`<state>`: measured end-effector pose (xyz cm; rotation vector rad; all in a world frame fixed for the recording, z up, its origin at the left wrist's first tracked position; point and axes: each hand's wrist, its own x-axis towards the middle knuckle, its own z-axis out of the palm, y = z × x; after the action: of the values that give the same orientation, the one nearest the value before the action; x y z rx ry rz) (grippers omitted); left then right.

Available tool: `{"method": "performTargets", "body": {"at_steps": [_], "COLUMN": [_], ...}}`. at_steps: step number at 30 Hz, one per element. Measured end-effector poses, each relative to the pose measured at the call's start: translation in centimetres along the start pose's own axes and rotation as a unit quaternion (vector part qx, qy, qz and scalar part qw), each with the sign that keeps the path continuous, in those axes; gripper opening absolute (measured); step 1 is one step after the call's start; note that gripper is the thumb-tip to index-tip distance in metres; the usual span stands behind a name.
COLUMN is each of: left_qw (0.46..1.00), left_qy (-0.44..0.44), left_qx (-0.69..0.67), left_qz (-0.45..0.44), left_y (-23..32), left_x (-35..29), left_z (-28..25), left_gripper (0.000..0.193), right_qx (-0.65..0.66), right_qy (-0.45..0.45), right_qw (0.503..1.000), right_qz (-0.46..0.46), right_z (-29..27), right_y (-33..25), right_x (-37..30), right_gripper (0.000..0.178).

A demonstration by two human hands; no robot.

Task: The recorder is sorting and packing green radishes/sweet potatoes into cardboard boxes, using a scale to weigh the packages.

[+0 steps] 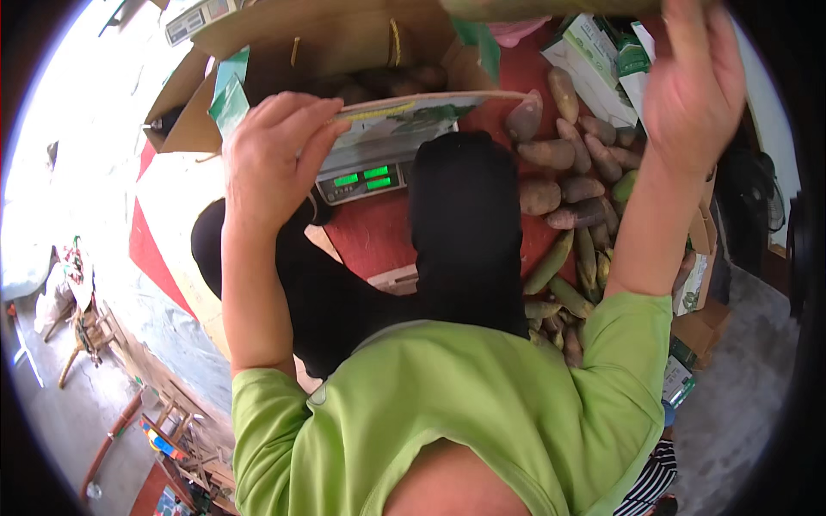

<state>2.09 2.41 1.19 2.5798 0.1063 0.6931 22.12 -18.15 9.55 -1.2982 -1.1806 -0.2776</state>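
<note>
My left hand (280, 155) is closed over the left end of the near flap of an open cardboard box (344, 34). Dark roundish produce (379, 84) lies inside, partly hidden by that flap. Under the box sits a digital scale (361, 182) with lit green displays. My right hand (693, 95) is raised at the upper right, its fingers closed at the end of a blurred brownish-green strip (551, 9) that looks like a box flap. The strip is cut off by the top edge of the view. Green tape (229, 95) hangs from the box's left side.
Purple-brown tubers (546, 155) and long green-yellow ones (551, 262) lie heaped on the red surface (370, 232) to the right. Beyond them stands a white-and-green carton (594, 73). My dark-clothed knee (465, 198) is close before the scale. Wooden stools (176, 421) stand at lower left.
</note>
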Motion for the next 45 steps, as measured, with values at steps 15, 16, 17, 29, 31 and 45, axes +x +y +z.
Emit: {"method": "performTargets", "body": {"at_steps": [15, 16, 17, 29, 31, 45], "left_qw": [0.999, 0.999, 0.999, 0.989, 0.986, 0.876], "left_qy": [0.033, 0.034, 0.036, 0.128, 0.147, 0.345], "left_qx": [-0.02, -0.017, -0.013, -0.018, -0.035, -0.229], "left_qz": [-0.018, -0.027, -0.035, -0.071, -0.069, -0.248], "left_y": [-0.4, -0.5, -0.5, -1.3, -2.0, -5.5], "left_x": [-0.2, -0.2, -0.1, -0.1, 0.0, -0.8], "left_z": [-0.1, 0.0, 0.0, -1.1, -1.2, -3.9], "left_gripper": [0.014, 0.014, 0.014, 0.012, 0.011, 0.029], "right_qx": [-0.254, -0.256, -0.29, -0.081, -0.124, -0.045], "right_qy": [-0.371, -0.37, -0.394, 0.044, 0.084, -0.003], "right_qw": [0.893, 0.893, 0.872, 0.947, 0.926, 0.826], "right_qz": [-0.029, -0.028, -0.011, 0.307, 0.345, 0.562], "right_z": [11.2, 11.5, 11.7, 0.5, -1.2, -1.7], "right_y": [7.9, 8.0, 8.0, 8.0, 9.2, 16.5], "right_x": [-1.2, -1.3, -1.4, -4.9, -6.3, -3.5], "right_gripper": [0.034, 0.034, 0.034, 0.019, 0.02, 0.024]}}
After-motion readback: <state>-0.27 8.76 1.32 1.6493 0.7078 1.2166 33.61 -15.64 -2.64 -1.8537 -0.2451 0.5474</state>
